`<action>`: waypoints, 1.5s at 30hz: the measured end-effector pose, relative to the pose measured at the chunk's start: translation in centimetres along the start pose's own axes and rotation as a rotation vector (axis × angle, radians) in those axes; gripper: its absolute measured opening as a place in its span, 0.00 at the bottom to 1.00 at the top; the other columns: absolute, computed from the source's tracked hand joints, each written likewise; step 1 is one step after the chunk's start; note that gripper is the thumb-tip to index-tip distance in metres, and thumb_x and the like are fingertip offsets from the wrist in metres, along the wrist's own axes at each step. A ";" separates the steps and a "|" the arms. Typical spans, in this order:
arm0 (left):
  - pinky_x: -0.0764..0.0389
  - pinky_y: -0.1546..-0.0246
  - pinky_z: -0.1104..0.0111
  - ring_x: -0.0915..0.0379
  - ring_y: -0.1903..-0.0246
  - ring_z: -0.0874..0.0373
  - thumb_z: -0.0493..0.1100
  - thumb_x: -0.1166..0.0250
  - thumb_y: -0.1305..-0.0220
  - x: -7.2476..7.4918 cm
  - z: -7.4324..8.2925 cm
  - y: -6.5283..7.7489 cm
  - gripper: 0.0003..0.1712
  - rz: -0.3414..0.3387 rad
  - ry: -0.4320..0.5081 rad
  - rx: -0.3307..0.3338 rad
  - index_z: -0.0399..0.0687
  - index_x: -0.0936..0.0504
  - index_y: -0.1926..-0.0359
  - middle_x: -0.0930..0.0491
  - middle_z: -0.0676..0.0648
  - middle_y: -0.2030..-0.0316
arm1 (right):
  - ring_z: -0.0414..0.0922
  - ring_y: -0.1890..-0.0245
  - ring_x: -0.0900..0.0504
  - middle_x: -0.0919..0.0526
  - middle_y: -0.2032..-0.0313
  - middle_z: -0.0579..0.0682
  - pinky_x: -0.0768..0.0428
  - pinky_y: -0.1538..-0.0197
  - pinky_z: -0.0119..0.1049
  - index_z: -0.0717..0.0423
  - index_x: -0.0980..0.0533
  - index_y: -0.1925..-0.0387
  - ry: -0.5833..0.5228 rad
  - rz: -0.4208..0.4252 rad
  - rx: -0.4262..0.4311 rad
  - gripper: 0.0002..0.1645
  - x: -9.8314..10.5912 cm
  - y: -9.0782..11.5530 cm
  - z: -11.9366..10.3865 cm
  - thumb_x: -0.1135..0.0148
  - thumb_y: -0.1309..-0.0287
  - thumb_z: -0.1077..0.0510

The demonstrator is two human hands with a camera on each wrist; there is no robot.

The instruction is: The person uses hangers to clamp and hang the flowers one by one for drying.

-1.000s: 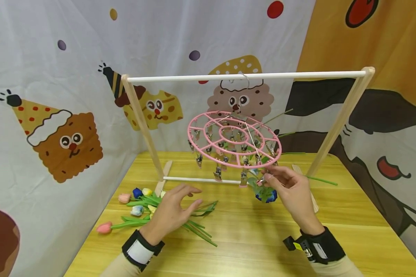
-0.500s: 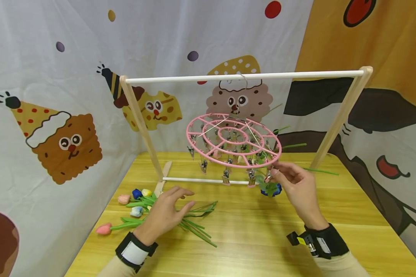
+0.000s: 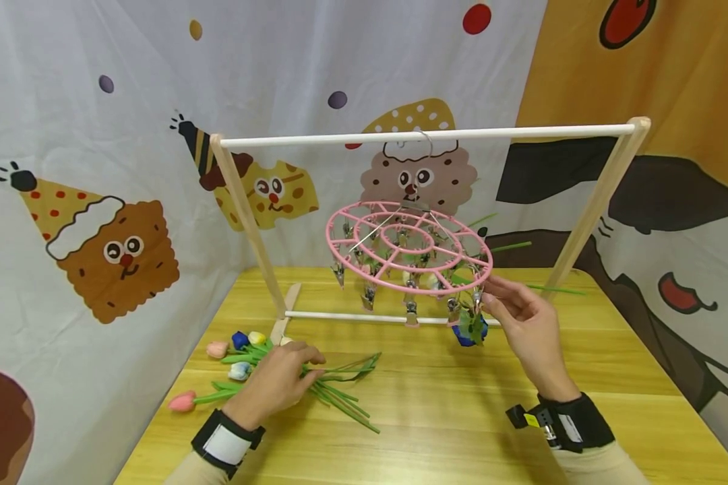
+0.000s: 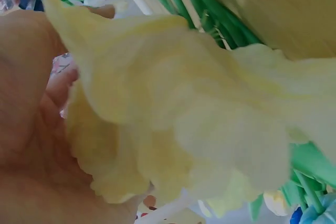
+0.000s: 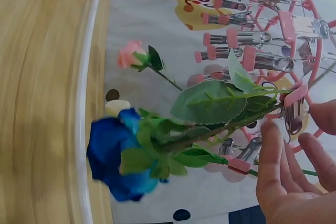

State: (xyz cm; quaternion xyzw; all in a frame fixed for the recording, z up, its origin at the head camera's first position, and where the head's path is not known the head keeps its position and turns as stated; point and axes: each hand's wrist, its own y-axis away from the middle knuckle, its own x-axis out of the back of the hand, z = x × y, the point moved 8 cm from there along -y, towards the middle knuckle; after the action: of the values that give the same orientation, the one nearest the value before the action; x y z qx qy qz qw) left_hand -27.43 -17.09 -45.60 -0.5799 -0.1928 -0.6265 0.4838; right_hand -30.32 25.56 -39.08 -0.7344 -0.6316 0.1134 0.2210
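A round pink clip hanger (image 3: 409, 289) hangs from the white bar. My right hand (image 3: 530, 330) is at its right edge, thumb and fingers around a metal clip (image 5: 295, 111) with small gaps showing. That clip holds the stem of a blue rose (image 5: 121, 156), which hangs head down; a pink rose (image 5: 131, 55) hangs behind it. At the left, my left hand (image 3: 279, 377) hovers at a bunch of artificial tulips, its thumb and fingers apart over green stems (image 3: 346, 404). A pale yellow flower (image 4: 157, 108) fills the left wrist view beside the palm and hides part of the hand.
A wooden stand with a white top bar (image 3: 364, 138) and a white lower bar (image 3: 340, 314) straddles the hanger. Loose tulips, among them a pink tulip (image 3: 183, 401) and a blue tulip (image 3: 240, 339), lie on the wooden table (image 3: 449, 417). A patterned curtain stands behind.
The hanger has turned, its front clips moving right, and the right hand has moved right with it, its fingers loosening from the clip. The left hand has moved left and down over the stems.
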 end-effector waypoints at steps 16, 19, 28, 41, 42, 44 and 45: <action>0.13 0.65 0.67 0.12 0.64 0.59 0.43 0.13 0.31 -0.9 -0.9 -0.1 0.06 -0.047 -0.099 -0.053 0.54 0.03 0.56 0.06 0.52 0.61 | 0.29 0.58 0.09 0.07 0.54 0.38 0.13 0.53 0.17 0.59 0.10 0.39 0.284 0.109 0.044 0.15 0.7 4.1 -1.0 0.25 0.23 0.67; 0.12 0.65 0.67 0.12 0.65 0.58 0.42 0.14 0.30 -1.2 -1.0 -0.1 0.06 -0.053 -0.101 -0.056 0.53 0.03 0.56 0.06 0.53 0.61 | 0.29 0.61 0.10 0.07 0.57 0.40 0.13 0.55 0.18 0.59 0.10 0.43 0.315 0.106 0.048 0.14 0.6 4.9 -1.1 0.23 0.25 0.69; 0.09 0.62 0.66 0.12 0.65 0.59 0.37 0.13 0.33 -1.3 -0.8 -0.4 0.08 -0.013 -0.099 -0.143 0.52 0.05 0.61 0.08 0.53 0.64 | 0.33 0.62 0.10 0.08 0.58 0.47 0.12 0.56 0.21 0.62 0.11 0.47 0.280 0.059 0.077 0.10 -0.6 6.1 -1.8 0.23 0.26 0.71; 0.06 0.55 0.55 0.11 0.64 0.61 0.39 0.15 0.31 -1.2 -0.9 -0.5 0.10 -0.018 -0.187 -0.226 0.55 0.09 0.57 0.09 0.54 0.61 | 0.33 0.60 0.10 0.07 0.57 0.53 0.12 0.55 0.22 0.61 0.11 0.46 0.283 -0.057 0.142 0.11 -2.8 7.3 -1.6 0.25 0.25 0.71; 0.06 0.55 0.55 0.11 0.64 0.61 0.37 0.15 0.31 -1.1 -0.9 -0.5 0.11 -0.015 -0.191 -0.226 0.55 0.09 0.57 0.09 0.54 0.61 | 0.33 0.60 0.10 0.07 0.57 0.53 0.11 0.55 0.22 0.59 0.11 0.46 0.286 -0.071 0.146 0.11 -3.0 7.4 -1.6 0.25 0.25 0.71; 0.06 0.55 0.55 0.11 0.64 0.61 0.33 0.16 0.32 -0.9 -0.9 -0.5 0.13 -0.001 -0.199 -0.226 0.56 0.09 0.57 0.09 0.55 0.61 | 0.33 0.60 0.09 0.06 0.57 0.52 0.11 0.55 0.23 0.54 0.10 0.46 0.296 -0.101 0.158 0.13 -3.5 7.5 -1.5 0.24 0.25 0.70; 0.06 0.56 0.55 0.11 0.64 0.61 0.32 0.16 0.33 -0.7 -0.9 -0.5 0.15 0.011 -0.204 -0.228 0.56 0.09 0.57 0.09 0.55 0.62 | 0.34 0.60 0.09 0.06 0.57 0.50 0.11 0.54 0.23 0.52 0.10 0.46 0.301 -0.116 0.166 0.14 -3.8 7.6 -1.5 0.23 0.25 0.70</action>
State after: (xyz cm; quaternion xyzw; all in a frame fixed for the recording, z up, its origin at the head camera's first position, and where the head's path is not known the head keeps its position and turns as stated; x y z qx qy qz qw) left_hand -28.47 -17.33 -46.32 -0.6928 -0.1656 -0.5794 0.3962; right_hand -23.67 20.82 -41.78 -0.6846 -0.6212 0.0412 0.3791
